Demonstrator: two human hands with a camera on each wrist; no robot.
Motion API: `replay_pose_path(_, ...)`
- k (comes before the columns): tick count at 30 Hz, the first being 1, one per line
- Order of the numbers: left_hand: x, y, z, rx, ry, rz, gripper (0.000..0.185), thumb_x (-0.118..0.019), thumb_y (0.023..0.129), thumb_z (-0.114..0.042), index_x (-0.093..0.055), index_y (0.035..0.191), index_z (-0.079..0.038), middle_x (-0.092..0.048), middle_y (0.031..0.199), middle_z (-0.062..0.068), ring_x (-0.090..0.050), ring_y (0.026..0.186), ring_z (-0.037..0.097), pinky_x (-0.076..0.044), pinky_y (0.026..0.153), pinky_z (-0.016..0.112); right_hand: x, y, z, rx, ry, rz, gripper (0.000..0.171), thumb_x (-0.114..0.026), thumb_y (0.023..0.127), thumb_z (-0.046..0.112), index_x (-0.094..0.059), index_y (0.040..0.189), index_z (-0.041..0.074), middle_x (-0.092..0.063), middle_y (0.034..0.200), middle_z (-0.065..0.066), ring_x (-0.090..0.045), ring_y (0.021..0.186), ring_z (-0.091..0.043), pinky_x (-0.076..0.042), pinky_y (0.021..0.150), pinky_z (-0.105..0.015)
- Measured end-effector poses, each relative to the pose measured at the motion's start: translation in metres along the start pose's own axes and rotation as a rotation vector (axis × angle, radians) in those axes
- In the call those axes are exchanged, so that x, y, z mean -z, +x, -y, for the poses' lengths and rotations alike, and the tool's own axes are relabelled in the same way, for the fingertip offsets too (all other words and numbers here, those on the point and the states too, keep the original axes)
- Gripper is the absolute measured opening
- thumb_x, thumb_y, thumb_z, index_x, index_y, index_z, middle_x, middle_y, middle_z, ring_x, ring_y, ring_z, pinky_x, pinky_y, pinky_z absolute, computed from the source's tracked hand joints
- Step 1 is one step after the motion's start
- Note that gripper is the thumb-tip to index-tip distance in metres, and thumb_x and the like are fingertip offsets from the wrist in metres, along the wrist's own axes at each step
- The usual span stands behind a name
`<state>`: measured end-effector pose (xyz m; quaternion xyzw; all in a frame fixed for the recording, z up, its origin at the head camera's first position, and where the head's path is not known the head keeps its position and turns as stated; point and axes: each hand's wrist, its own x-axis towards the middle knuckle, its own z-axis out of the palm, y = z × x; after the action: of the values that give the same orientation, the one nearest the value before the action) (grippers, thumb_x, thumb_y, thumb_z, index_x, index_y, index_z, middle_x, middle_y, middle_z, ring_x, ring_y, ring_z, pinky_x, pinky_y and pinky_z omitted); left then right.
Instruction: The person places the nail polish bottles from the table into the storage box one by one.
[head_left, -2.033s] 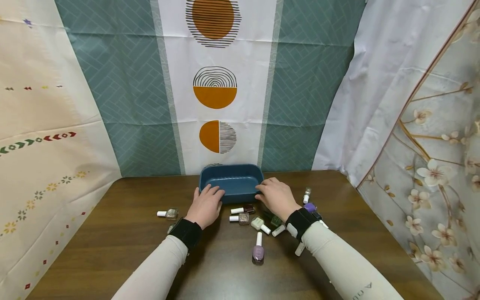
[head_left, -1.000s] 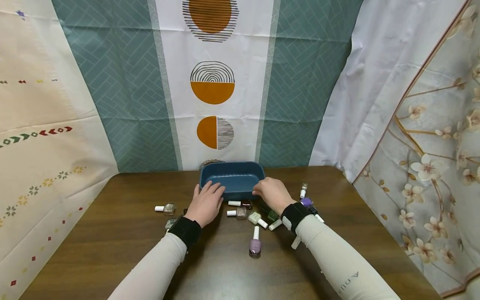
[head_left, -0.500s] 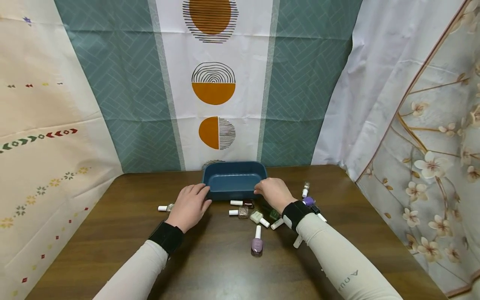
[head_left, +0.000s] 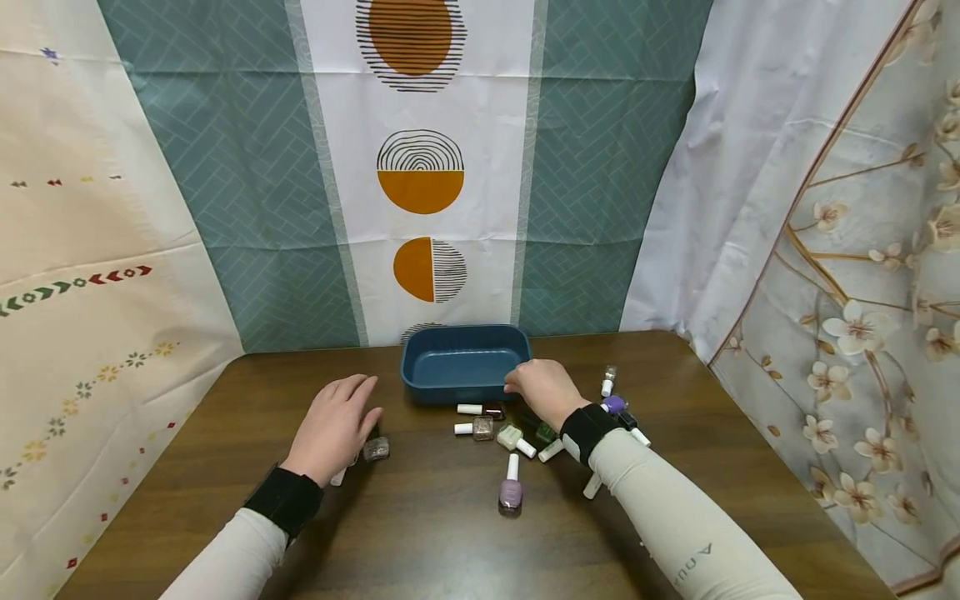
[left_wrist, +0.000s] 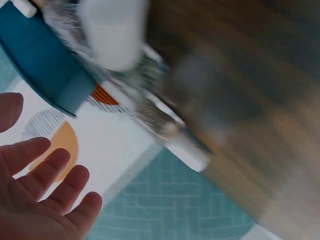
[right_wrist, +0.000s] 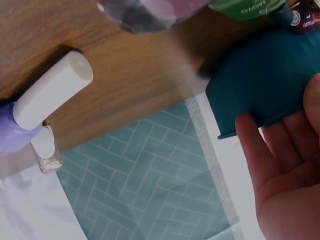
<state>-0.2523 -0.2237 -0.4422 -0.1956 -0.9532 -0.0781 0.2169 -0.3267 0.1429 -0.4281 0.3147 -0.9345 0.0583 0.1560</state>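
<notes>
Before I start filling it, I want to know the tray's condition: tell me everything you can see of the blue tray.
The blue tray is a dark teal-blue rectangle with rounded corners and low walls, matte like plastic. It stands upright and level at the back middle of the wooden table, close to the curtain. Nothing shows inside it. The right hand rests at its front right corner, fingers against the wall. Nail polish bottles lie just in front, apart from it.

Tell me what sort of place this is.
Probably a staged recording corner, not a lived-in room. Patterned curtains hang as makeshift walls on three sides of a wooden table. On it lie only scattered nail polish bottles and a blue tub, whose near corner the right hand touches.
</notes>
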Motion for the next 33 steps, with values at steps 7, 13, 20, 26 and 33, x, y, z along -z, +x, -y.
replay_pose_path(7,0.008,-0.016,0.020,0.035,0.032,0.002,0.053,-0.078,0.104,-0.017,-0.061,0.148,0.008,-0.063,0.143,0.030,-0.058,0.133,0.051,-0.044,0.116,0.065,0.004,0.003,-0.002,0.005,-0.004,-0.001,0.012,-0.077,0.101,0.020,-0.088,0.101,0.015,-0.084,0.097,0.001,-0.079,0.089,-0.019,-0.064,0.082,-0.040)
replay_pose_path(13,0.010,-0.023,0.036,0.052,0.059,-0.007,0.046,-0.079,0.101,-0.009,-0.065,0.142,0.008,-0.066,0.135,0.029,-0.063,0.125,0.052,-0.049,0.109,0.066,0.003,0.003,-0.003,0.010,0.004,-0.011,0.012,-0.076,0.102,0.016,-0.088,0.103,0.013,-0.084,0.098,-0.001,-0.079,0.091,-0.019,-0.064,0.084,-0.039)
replay_pose_path(20,0.003,-0.033,0.050,0.070,0.104,0.047,0.044,-0.081,0.097,-0.003,-0.068,0.136,0.009,-0.068,0.130,0.030,-0.065,0.119,0.053,-0.053,0.103,0.066,-0.001,0.001,-0.005,0.013,0.016,0.005,0.013,-0.076,0.102,0.015,-0.088,0.105,0.012,-0.084,0.099,-0.001,-0.079,0.091,-0.019,-0.064,0.084,-0.039)
replay_pose_path(26,-0.003,-0.040,0.059,0.094,0.120,0.083,0.043,-0.079,0.095,0.002,-0.068,0.136,0.008,-0.068,0.131,0.030,-0.064,0.120,0.054,-0.053,0.103,0.068,-0.004,0.000,-0.003,-0.002,0.027,0.012,0.011,-0.078,0.101,0.017,-0.088,0.098,0.015,-0.083,0.093,0.002,-0.078,0.085,-0.016,-0.063,0.082,-0.037)
replay_pose_path(33,-0.002,-0.039,0.061,0.125,0.128,0.101,0.043,-0.080,0.095,0.001,-0.068,0.136,0.009,-0.067,0.132,0.030,-0.063,0.121,0.055,-0.053,0.102,0.069,-0.004,-0.001,-0.001,0.002,0.033,-0.043,0.011,-0.080,0.099,0.018,-0.087,0.092,0.016,-0.082,0.087,0.001,-0.076,0.079,-0.016,-0.063,0.077,-0.037)
